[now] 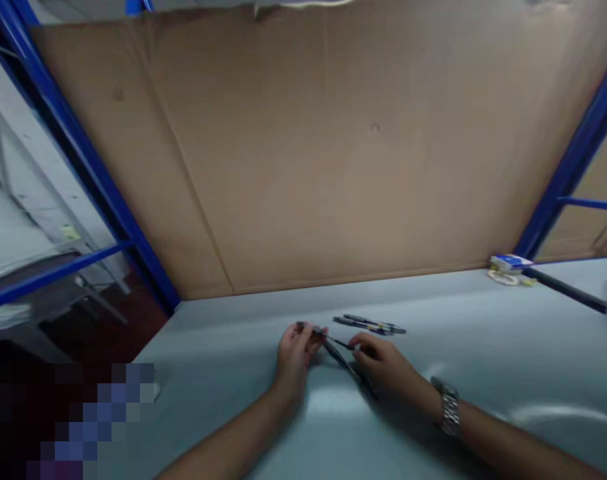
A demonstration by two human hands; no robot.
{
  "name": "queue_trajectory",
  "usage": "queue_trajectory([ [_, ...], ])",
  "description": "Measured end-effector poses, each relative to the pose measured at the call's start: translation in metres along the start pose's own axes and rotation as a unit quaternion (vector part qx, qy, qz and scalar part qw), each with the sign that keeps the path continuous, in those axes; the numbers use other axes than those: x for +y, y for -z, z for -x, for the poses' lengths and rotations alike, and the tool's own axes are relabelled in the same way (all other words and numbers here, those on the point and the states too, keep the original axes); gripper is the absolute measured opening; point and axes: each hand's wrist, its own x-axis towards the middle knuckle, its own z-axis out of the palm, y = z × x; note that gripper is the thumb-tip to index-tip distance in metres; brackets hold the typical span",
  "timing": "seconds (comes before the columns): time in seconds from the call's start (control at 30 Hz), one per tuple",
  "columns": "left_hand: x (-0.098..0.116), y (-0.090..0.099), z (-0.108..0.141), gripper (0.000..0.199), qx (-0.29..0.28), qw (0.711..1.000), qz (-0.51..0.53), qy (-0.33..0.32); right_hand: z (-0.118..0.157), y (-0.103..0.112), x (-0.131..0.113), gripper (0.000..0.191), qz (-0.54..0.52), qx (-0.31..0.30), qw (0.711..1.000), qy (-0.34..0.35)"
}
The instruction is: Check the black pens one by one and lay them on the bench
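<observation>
Near the middle of the table, my left hand (292, 360) is closed around a dark pen barrel (314, 329). My right hand (383, 361), with a metal-band watch on its wrist, pinches the end of a thin dark rod (339, 342) that looks like a pen refill. The rod spans the gap between both hands, its left end meeting the barrel. Below it, a dark pen (337, 357) slants on the table toward my right hand, its near end blurred in shadow. Just beyond my hands, several black pens (368, 325) lie close together.
The grey table (223, 373) ends at a tall cardboard sheet (323, 160) between blue metal posts (83, 153). At the back right stand a small blue-and-white box (511, 262) and a pale ring-shaped roll (502, 277). A dark bar (566, 290) runs along the right side.
</observation>
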Motion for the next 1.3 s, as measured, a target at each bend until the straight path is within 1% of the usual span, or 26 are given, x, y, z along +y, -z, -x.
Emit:
queue_trajectory([
  [0.07, 0.000, 0.000, 0.001, 0.030, -0.008, 1.000, -0.020, 0.006, -0.001, -0.001, 0.001, 0.020, -0.004, -0.002, 1.000, 0.000],
  [0.13, -0.001, -0.001, 0.003, 0.031, -0.019, 0.999, -0.049, 0.003, -0.001, -0.004, 0.003, 0.018, -0.007, 0.012, 1.000, 0.002],
  [0.23, -0.001, -0.003, 0.006, 0.030, -0.040, 0.994, -0.105, -0.004, -0.001, -0.006, 0.006, 0.009, -0.011, 0.038, 0.999, 0.000],
  [0.27, -0.001, -0.004, 0.008, 0.029, -0.055, 0.991, -0.123, -0.004, -0.001, -0.007, 0.006, 0.006, -0.011, 0.037, 0.999, 0.000],
  [0.37, 0.000, -0.007, 0.012, 0.024, -0.100, 0.982, -0.162, 0.001, 0.002, -0.006, 0.004, 0.009, -0.015, 0.013, 1.000, 0.007],
  [0.43, 0.001, -0.008, 0.013, 0.022, -0.116, 0.979, -0.166, 0.007, 0.004, -0.005, 0.001, 0.009, -0.027, -0.005, 1.000, 0.010],
  [0.5, 0.003, -0.008, 0.014, 0.022, -0.129, 0.980, -0.153, 0.013, 0.005, -0.004, -0.001, 0.013, -0.053, -0.038, 0.998, -0.001],
  [0.6, 0.003, -0.007, 0.015, 0.025, -0.150, 0.981, -0.121, 0.024, 0.004, -0.004, -0.003, 0.025, -0.086, -0.088, 0.992, -0.024],
  [0.63, 0.002, -0.006, 0.014, 0.025, -0.149, 0.982, -0.113, 0.029, 0.003, -0.004, -0.003, 0.025, -0.093, -0.088, 0.991, -0.025],
  [0.67, 0.001, -0.006, 0.014, 0.025, -0.143, 0.983, -0.107, 0.032, 0.003, -0.005, -0.002, 0.021, -0.094, -0.074, 0.993, -0.023],
  [0.73, 0.000, -0.006, 0.013, 0.024, -0.122, 0.987, -0.100, 0.034, 0.001, -0.006, -0.001, 0.013, -0.087, -0.029, 0.996, -0.013],
  [0.8, 0.000, -0.006, 0.012, 0.026, -0.105, 0.990, -0.091, 0.034, 0.000, -0.006, 0.001, 0.016, -0.077, 0.007, 0.997, -0.012],
  [0.83, 0.000, -0.005, 0.011, 0.028, -0.101, 0.991, -0.083, 0.039, 0.000, -0.006, 0.001, 0.016, -0.079, 0.009, 0.997, -0.014],
  [0.9, 0.001, -0.005, 0.010, 0.032, -0.101, 0.991, -0.067, 0.053, 0.000, -0.005, 0.002, 0.014, -0.096, -0.020, 0.995, -0.023],
  [0.97, 0.002, -0.004, 0.009, 0.034, -0.099, 0.992, -0.050, 0.063, -0.001, -0.005, 0.001, 0.021, -0.105, -0.058, 0.992, -0.028],
  [1.0, 0.002, -0.004, 0.009, 0.033, -0.098, 0.992, -0.044, 0.065, -0.001, -0.005, 0.001, 0.025, -0.101, -0.064, 0.992, -0.029],
  [1.03, 0.003, -0.005, 0.009, 0.031, -0.097, 0.992, -0.042, 0.064, -0.001, -0.005, 0.002, 0.025, -0.094, -0.059, 0.993, -0.030],
  [1.1, 0.003, -0.005, 0.009, 0.027, -0.092, 0.993, -0.043, 0.062, -0.001, -0.005, 0.003, 0.017, -0.085, -0.025, 0.995, -0.035],
  [1.17, 0.002, -0.006, 0.009, 0.026, -0.087, 0.993, -0.046, 0.060, -0.002, -0.006, 0.005, 0.019, -0.084, 0.007, 0.996, -0.040],
  [1.2, 0.002, -0.006, 0.009, 0.027, -0.086, 0.994, -0.044, 0.059, -0.002, -0.005, 0.006, 0.020, -0.086, 0.010, 0.995, -0.044],
  [1.27, 0.002, -0.006, 0.007, 0.031, -0.087, 0.994, -0.036, 0.060, -0.003, -0.004, 0.005, 0.016, -0.096, -0.022, 0.994, -0.049],
  [1.3, 0.001, -0.006, 0.007, 0.033, -0.086, 0.994, -0.030, 0.059, -0.002, -0.004, 0.003, 0.019, -0.102, -0.047, 0.992, -0.053],
])
